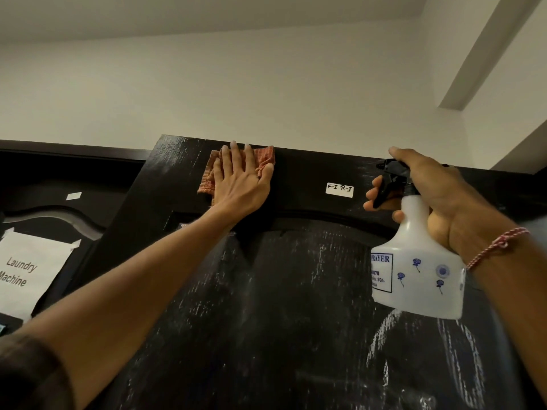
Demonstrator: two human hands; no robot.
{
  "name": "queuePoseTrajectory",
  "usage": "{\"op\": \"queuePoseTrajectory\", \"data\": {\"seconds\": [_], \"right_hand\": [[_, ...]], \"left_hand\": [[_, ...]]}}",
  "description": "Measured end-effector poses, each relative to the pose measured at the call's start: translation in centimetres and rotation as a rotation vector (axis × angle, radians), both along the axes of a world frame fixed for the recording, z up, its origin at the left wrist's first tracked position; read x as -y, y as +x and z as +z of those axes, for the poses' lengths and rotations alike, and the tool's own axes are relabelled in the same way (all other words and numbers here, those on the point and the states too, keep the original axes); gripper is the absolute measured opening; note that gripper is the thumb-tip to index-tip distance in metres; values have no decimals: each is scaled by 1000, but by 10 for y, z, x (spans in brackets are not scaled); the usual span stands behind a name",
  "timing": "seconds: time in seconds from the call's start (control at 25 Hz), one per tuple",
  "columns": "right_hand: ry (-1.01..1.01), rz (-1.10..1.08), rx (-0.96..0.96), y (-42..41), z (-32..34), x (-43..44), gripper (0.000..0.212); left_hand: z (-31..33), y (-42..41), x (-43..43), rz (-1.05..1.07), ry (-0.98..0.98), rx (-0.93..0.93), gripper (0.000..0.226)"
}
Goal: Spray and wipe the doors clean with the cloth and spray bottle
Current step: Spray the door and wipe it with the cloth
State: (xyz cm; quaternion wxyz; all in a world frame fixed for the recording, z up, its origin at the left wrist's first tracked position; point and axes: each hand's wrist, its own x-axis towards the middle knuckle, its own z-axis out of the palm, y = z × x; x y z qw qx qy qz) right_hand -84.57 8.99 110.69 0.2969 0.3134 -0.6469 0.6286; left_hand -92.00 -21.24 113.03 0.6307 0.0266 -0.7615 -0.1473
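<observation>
Currently: your left hand (241, 180) is pressing cloth (208, 180) flat on door (296, 306) top rail, running left-right; unwiped stretch is lying rightward. Your right hand (429, 196) is gripping spray bottle (417, 270) near rail's right end.

cloth (263, 164): mostly hidden under my left grip (239, 184) | spray bottle (420, 273): neck covered by my right grip (429, 196), label's small print unreadable | door (296, 291): lower part cut off by bottom edge | paper sign (26, 270): cut by left edge
</observation>
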Motion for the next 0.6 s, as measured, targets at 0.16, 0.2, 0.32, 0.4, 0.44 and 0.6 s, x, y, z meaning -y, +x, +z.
{"op": "queuePoseTrajectory", "data": {"seconds": [0.16,0.2,0.32,0.4,0.44,0.6], "right_hand": [[-3,8,-1,-7,5,-18,46],[-7,14,3,-9,5,-22,46],[-8,37,12,-14,4,-32,47],[-14,50,18,-14,2,-38,46],[-13,55,19,-14,2,-40,46],[-4,85,15,-12,0,-42,46]], "left_hand": [[12,8,-56,-169,151,36,98],[16,12,-67,-246,217,52,98],[24,27,-66,-384,352,71,81],[20,31,-51,-210,176,137,69],[16,35,-43,-73,45,163,64],[15,55,-25,405,-439,12,40]]}}
